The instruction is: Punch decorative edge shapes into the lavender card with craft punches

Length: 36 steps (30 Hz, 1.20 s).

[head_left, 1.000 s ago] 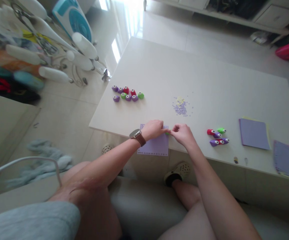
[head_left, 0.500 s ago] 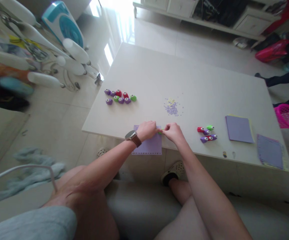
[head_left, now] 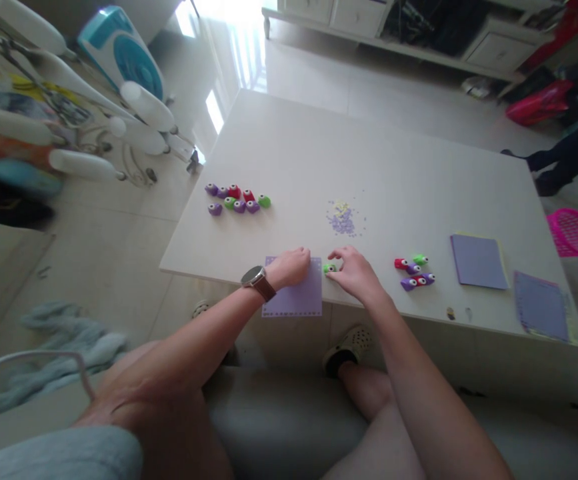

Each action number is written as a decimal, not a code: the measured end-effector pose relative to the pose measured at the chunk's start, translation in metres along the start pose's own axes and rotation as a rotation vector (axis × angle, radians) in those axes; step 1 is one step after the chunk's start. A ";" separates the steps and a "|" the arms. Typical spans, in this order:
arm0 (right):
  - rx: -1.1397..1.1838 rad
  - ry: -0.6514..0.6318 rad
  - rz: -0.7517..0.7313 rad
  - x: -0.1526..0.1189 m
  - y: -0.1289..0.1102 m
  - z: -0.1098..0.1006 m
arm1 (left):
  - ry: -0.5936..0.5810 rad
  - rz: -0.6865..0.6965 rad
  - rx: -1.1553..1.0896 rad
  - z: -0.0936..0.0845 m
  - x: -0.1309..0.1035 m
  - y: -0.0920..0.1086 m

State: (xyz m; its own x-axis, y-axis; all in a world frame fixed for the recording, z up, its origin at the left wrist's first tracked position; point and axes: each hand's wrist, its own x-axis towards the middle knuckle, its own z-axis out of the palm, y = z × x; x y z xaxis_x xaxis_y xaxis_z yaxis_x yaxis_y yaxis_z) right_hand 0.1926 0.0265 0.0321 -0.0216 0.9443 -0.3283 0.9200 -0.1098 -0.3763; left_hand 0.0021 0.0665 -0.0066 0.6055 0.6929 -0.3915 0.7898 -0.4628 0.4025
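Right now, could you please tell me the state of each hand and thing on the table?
left hand: resting on the purple sheet
purple sheet: flat, overhanging the table edge
right hand: fingers at the green punch
green punch: on the table, beside the sheet
paper bits: scattered

On the worktop the small craft punches come in three lots. The far-left cluster holds seven: four purple, two red, one green. A single green punch lies at the near edge beside the two hands. The right cluster holds about five: two red, two purple, one green, though they overlap and the count is unsure. There is one lilac sheet at the near edge, two stacks of paper at the right, and one heap of punched confetti.
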 end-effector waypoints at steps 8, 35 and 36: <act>-0.117 -0.053 -0.034 -0.001 0.002 0.009 | -0.017 -0.005 -0.018 -0.003 -0.004 0.002; 0.068 -0.030 0.060 0.006 0.005 0.003 | -0.008 -0.016 -0.046 -0.002 -0.004 0.001; 0.056 0.042 0.070 0.007 0.007 0.003 | -0.008 -0.015 -0.046 -0.003 -0.004 0.001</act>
State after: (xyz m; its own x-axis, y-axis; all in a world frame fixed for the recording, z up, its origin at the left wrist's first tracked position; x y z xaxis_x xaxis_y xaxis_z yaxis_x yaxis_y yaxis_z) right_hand 0.1982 0.0319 0.0245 0.0592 0.9459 -0.3191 0.8953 -0.1917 -0.4022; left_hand 0.0005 0.0649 -0.0026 0.5947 0.6949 -0.4042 0.7935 -0.4267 0.4339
